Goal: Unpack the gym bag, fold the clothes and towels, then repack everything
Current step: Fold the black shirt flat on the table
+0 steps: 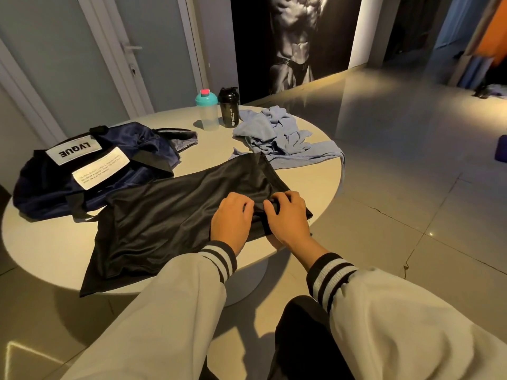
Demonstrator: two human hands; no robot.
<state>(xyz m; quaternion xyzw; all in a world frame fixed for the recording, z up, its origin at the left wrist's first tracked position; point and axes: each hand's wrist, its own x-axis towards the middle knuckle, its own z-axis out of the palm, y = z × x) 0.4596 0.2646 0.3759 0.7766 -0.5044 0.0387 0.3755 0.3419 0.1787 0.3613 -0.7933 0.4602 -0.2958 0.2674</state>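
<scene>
Black glossy garment (170,215) of thin cloth lies spread across the near half of the round white table (41,242) in front of me, its lower left corner hanging over the table's near edge. Both my hands sit on its right-hand end, close together. My left hand (231,218) lies palm down on the cloth with the fingers bent, the tips dug into a raised ridge of the fabric. My right hand (288,219) is just beside it at the garment's right corner, fingers curled over a bunched fold so that dark cloth shows between them; the thumb is hidden beneath. My cream sleeves end in black-and-white striped cuffs.

To the left, touching the garment's far left edge, the navy blue soft gym bag (90,171) lies slumped with white labels on its side and its mouth gaping toward the middle of the table. Beyond the garment, at the table's far right, a crumpled heap of pale blue cloth (279,135) lies partly draped over the rim, its near edge touching the garment's far corner. Behind, near the far edge, a clear shaker bottle with a teal lid (207,112) and a black shaker bottle (229,108) stand upright side by side.
</scene>
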